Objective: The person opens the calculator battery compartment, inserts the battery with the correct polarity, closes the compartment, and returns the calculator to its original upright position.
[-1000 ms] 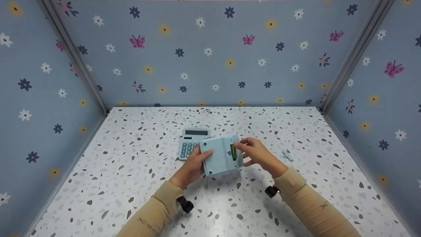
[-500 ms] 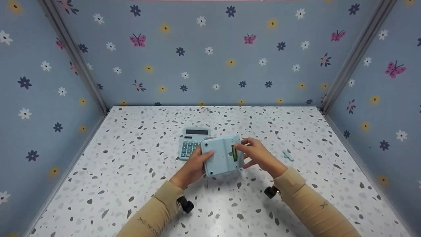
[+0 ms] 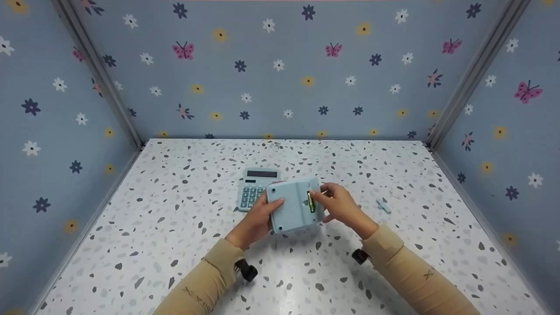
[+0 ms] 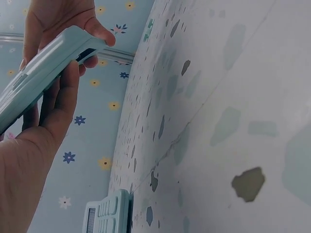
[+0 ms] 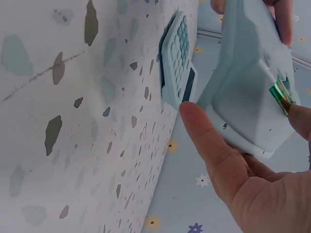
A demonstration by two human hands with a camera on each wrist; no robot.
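My left hand (image 3: 257, 218) grips a light blue calculator (image 3: 288, 210) by its left side, thumb on its back, which faces up. Near the right edge of that back is a narrow battery slot. A green and gold battery (image 5: 280, 97) sits there, one end sticking up out of the slot in the right wrist view. The thumb of my right hand (image 3: 343, 206) presses on the battery's end, and its other fingers reach round the calculator's right edge, partly hidden behind it. A second light blue calculator (image 3: 250, 192) lies face up on the table, partly covered by the held one.
A small light blue plastic piece (image 3: 383, 206) lies on the speckled table (image 3: 197, 253) to the right of my right hand. Flower-patterned panels (image 3: 280, 87) stand at the back and both sides, with grey posts (image 3: 98, 74) at the corners.
Both hands and the calculator stay nearly in place. The battery has tilted slightly under my right thumb and shows a brighter edge than half a second ago.
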